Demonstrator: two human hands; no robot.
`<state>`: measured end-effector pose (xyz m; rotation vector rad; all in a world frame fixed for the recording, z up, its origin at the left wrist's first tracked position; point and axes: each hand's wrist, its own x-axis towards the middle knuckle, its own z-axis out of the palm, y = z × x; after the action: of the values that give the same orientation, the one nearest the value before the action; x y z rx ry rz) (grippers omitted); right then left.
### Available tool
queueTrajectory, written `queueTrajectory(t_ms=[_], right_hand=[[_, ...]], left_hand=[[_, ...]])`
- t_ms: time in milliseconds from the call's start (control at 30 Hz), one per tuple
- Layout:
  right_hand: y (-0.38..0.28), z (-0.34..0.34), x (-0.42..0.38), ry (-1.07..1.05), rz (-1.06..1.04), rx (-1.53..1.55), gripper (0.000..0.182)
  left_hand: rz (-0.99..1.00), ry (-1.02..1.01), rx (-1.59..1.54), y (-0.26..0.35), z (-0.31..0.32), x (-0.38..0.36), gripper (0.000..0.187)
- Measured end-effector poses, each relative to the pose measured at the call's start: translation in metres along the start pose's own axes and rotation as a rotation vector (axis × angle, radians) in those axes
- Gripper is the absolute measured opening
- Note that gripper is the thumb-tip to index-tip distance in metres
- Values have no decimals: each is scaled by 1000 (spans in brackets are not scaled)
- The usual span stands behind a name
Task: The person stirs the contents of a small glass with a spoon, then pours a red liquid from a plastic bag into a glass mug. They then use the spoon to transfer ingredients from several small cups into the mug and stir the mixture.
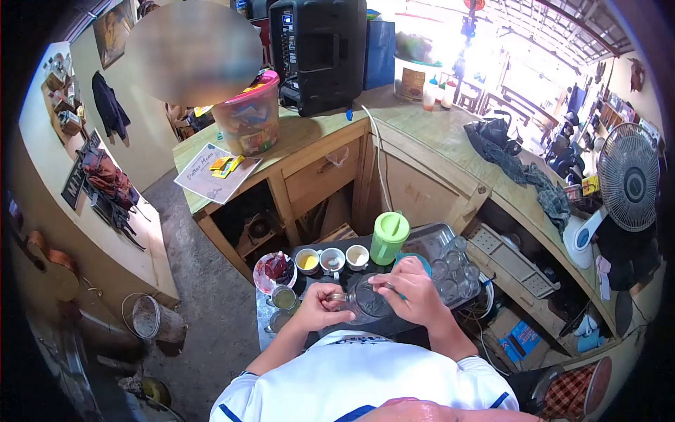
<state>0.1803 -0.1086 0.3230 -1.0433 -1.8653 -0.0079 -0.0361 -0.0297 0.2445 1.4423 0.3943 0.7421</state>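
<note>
My left hand (320, 308) is closed around the handle of a clear glass mug (368, 301) at the front of the counter. My right hand (413, 288) is at the mug's far rim, fingers pinched together; what sits between them is too small to make out. Behind the mug stand a light-green lidded pitcher (389, 240) and several white cups, one with yellow contents (308, 261). Part of a teal item (416, 259) shows behind my right hand. Glass mugs (283, 298) stand beside my left forearm.
Several clear glasses (453, 271) crowd a metal tray (439, 235) on the right. A bowl with a dark red bag (274, 273) sits left of the cups. Farther off are a wooden counter (309, 144), a black speaker (320, 56), a fan (628, 176) and a floor bucket (156, 320).
</note>
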Motion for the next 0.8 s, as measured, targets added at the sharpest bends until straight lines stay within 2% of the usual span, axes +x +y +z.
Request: queueTrajectory(t_ms=[67, 133, 167, 267, 300, 400, 433, 500, 533, 567, 633, 667, 700, 767, 800], right_hand=[[-1, -3, -3, -23, 0, -29, 10], [-10, -18, -11, 352, 122, 3, 12], [-9, -17, -11, 346, 130, 4, 12], [-3, -3, 2, 1, 61, -107, 9], [-3, -5, 1, 9, 57, -108, 9], [-14, -28, -6, 246, 130, -64, 9], [-13, -26, -4, 241, 138, -63, 9], [-11, -20, 4, 143, 112, 35, 13], [-12, -18, 3, -49, 207, 78, 16], [-14, -20, 1, -50, 209, 81, 16], [-17, -34, 0, 67, 62, 207, 16], [-18, -40, -5, 162, 58, 281, 16], [-21, -40, -1, 161, 66, 283, 16], [-28, -35, 12, 18, 8, 128, 17], [-36, -31, 17, -114, 83, 168, 18]], left_hand=[[34, 5, 13, 3, -1, 1, 53], [62, 19, 13, 4, 0, 1, 53], [40, 22, 58, 7, -1, 1, 53], [40, 23, 160, 23, 2, 3, 52], [70, 19, 217, 27, 2, 4, 51], [193, 33, 292, 27, -4, 7, 50], [234, 39, 342, 29, -5, 7, 50], [351, 60, 495, 38, -3, 12, 49], [364, 66, 517, 41, -2, 13, 49], [385, 69, 542, 43, -2, 15, 49], [446, 82, 583, 50, -9, 18, 47], [493, 94, 615, 53, -10, 17, 45], [484, 92, 611, 56, -9, 18, 45], [623, 157, 632, 64, -9, 21, 41], [687, 134, 637, 62, -13, 23, 36]])
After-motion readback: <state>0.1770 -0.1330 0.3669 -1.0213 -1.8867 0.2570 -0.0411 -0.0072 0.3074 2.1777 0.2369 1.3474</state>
